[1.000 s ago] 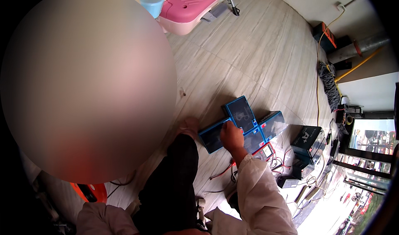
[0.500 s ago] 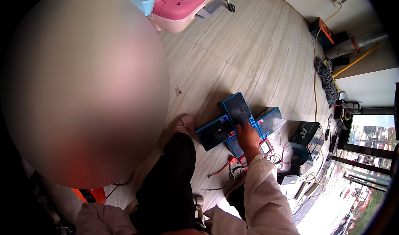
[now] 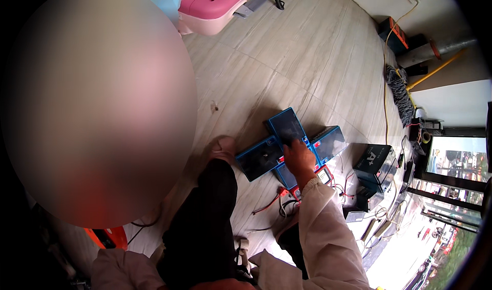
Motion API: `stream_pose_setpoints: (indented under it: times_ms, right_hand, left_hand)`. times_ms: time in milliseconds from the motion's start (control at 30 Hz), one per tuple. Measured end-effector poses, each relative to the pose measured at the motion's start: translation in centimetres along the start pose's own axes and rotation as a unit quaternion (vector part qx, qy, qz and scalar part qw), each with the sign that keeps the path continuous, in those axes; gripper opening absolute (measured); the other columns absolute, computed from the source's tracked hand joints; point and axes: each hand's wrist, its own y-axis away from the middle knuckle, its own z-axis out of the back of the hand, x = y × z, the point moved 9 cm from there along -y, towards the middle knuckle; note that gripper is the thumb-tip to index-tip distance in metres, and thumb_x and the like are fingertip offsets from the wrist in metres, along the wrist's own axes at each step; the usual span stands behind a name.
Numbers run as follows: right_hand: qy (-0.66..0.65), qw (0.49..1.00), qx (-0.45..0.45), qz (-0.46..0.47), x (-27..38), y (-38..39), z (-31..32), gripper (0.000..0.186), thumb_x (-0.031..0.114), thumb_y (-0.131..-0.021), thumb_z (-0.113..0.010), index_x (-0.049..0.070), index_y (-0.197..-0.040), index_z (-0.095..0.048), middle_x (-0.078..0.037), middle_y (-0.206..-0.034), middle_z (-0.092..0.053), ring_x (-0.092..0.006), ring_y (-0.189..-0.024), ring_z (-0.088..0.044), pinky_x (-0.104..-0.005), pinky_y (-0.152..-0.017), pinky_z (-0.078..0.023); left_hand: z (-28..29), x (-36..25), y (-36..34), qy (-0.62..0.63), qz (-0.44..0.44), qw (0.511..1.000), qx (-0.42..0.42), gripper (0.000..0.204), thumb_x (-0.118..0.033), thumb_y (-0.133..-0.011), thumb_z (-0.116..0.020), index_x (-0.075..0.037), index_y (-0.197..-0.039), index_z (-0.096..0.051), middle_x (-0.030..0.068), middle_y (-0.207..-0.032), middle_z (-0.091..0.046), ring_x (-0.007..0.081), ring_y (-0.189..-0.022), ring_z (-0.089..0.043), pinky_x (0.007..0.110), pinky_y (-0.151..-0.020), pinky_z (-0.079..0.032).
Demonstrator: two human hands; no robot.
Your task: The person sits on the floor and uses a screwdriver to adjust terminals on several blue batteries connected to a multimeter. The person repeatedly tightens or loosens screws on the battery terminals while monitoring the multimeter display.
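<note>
Several black batteries with blue edges lie in a cross on the floor: a far battery (image 3: 285, 124), a left battery (image 3: 257, 160), a right battery (image 3: 332, 142) and a near battery (image 3: 286, 177). My right hand (image 3: 300, 160) reaches over their meeting point, fingers curled down at the inner end of the far battery. Whatever those fingertips grip is hidden beneath them. Beside the wrist is a red meter (image 3: 324, 175) with a small screen, partly behind my sleeve. Of my left arm only a sleeve (image 3: 123, 270) shows; the hand is out of sight.
Red clips (image 3: 283, 192) and cables lie by my foot. Larger black batteries (image 3: 373, 159) stand at the right amid tangled wires. A mop (image 3: 400, 92) leans by the wall. A pink scooter-like body (image 3: 215, 3) is at the top; a large blur covers the left.
My right hand has shifted slightly away from me and now covers more of the batteries' meeting point. The whole view has moved a little; the batteries keep their arrangement.
</note>
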Motion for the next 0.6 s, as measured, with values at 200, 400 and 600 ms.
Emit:
stream_pose_setpoints:
  times_ms: [200, 400, 600]
  right_hand:
    - [0.042, 0.998, 0.020, 0.041, 0.3, -0.1, -1.0, 0.025, 0.021, -0.086, -0.058, 0.006, -0.105, -0.051, -0.017, -0.102, -0.061, -0.0379, -0.088, -0.065, -0.0452, -0.070, -0.054]
    - [-0.053, 0.998, 0.020, -0.019, 0.7, 1.9, -0.5, 0.028, 0.031, -0.090, -0.054, 0.005, -0.099, -0.055, -0.019, -0.092, -0.066, -0.0387, -0.087, -0.065, -0.0471, -0.072, -0.053]
    - [-0.021, 0.996, 0.082, -0.005, 0.6, 3.4, -3.8, 0.030, 0.034, -0.093, -0.048, 0.006, -0.093, -0.059, -0.018, -0.088, -0.068, -0.0378, -0.085, -0.065, -0.0487, -0.073, -0.052]
  left_hand:
    - [0.0, -0.3, 0.1, -0.017, -0.015, 1.000, -0.005, 0.016, -0.006, -0.094, -0.055, -0.005, -0.105, -0.044, 0.0111, -0.095, -0.052, 0.0064, -0.065, -0.041, 0.020, -0.061, -0.038]
    - [0.3, -0.3, 0.5, 0.010, 0.002, 1.000, -0.012, 0.016, -0.005, -0.094, -0.055, -0.005, -0.105, -0.044, 0.0117, -0.095, -0.052, 0.0060, -0.064, -0.040, 0.020, -0.061, -0.037]
    - [0.1, -0.2, 0.4, 0.015, 0.008, 1.000, -0.008, 0.016, -0.004, -0.094, -0.055, -0.005, -0.105, -0.044, 0.0120, -0.096, -0.053, 0.0060, -0.065, -0.042, 0.020, -0.061, -0.038]
